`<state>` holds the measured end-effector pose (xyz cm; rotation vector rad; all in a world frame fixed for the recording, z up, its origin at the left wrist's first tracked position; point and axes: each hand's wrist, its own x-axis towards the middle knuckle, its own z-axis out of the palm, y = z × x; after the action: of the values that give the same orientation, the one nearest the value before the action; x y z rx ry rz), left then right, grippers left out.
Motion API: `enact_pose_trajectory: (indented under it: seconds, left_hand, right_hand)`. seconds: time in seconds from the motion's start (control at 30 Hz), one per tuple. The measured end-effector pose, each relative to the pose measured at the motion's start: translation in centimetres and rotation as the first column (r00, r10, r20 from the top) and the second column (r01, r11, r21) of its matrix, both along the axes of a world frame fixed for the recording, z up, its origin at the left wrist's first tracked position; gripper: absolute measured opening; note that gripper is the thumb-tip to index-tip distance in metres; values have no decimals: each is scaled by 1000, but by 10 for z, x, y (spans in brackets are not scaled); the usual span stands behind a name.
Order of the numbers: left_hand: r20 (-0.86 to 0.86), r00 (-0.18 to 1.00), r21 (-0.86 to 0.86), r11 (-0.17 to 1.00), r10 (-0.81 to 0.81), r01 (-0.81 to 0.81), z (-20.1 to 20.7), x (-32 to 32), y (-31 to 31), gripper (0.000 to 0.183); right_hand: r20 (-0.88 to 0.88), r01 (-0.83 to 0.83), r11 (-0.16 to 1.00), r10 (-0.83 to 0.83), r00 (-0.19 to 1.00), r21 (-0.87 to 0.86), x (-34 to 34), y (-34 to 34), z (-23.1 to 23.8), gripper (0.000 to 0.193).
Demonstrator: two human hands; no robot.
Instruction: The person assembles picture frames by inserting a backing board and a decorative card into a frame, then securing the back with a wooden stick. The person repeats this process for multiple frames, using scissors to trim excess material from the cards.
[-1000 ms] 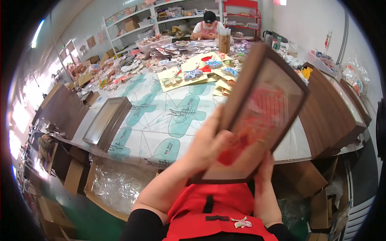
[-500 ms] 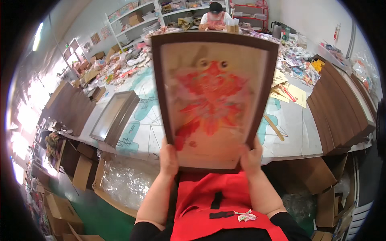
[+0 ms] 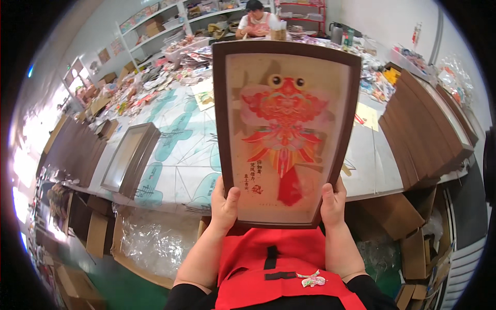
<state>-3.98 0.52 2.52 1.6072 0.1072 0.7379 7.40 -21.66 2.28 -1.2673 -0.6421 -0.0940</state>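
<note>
Before me I hold up a dark brown picture frame (image 3: 221, 134) with a clear front. Inside it is a red and pink goldfish kite figure (image 3: 284, 113) with two round bulging eyes and a red tail, on a cream backing with small dark lettering and a red mark. My left hand (image 3: 225, 206) grips the frame's lower left side, thumb on the front. At the lower right side my right hand (image 3: 333, 205) grips it the same way. The other fingers are mostly hidden behind the frame, which is tilted upright above the table edge.
Brown frames stand stacked at the right (image 3: 423, 134) and left (image 3: 72, 150) of the white table (image 3: 194, 165). An empty-looking frame (image 3: 132, 157) lies left. Paper clutter (image 3: 150, 85) covers the far side, where a person (image 3: 256, 23) sits. A carton with clear plastic (image 3: 155, 243) is below.
The frame has shifted slightly right in view with both hands still on it. Its picture is sharper now, and the red tail hangs to the right instead of the left. The co-worker's head has lifted.
</note>
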Motion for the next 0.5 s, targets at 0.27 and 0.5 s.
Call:
enact_pose_trajectory:
  seconds: [0.27,0.5]
  left_hand:
    - [-80,991,-425,903,-111,67,9,6,-12,55]
    - [-93,980,-491,864,-178,110,23,33,-34,50]
  right_hand:
    - [-382,-328,862,474,793,388,10,-13,-3,96]
    - [-154,-480,556,747,647,679,-5,-32,-34,95]
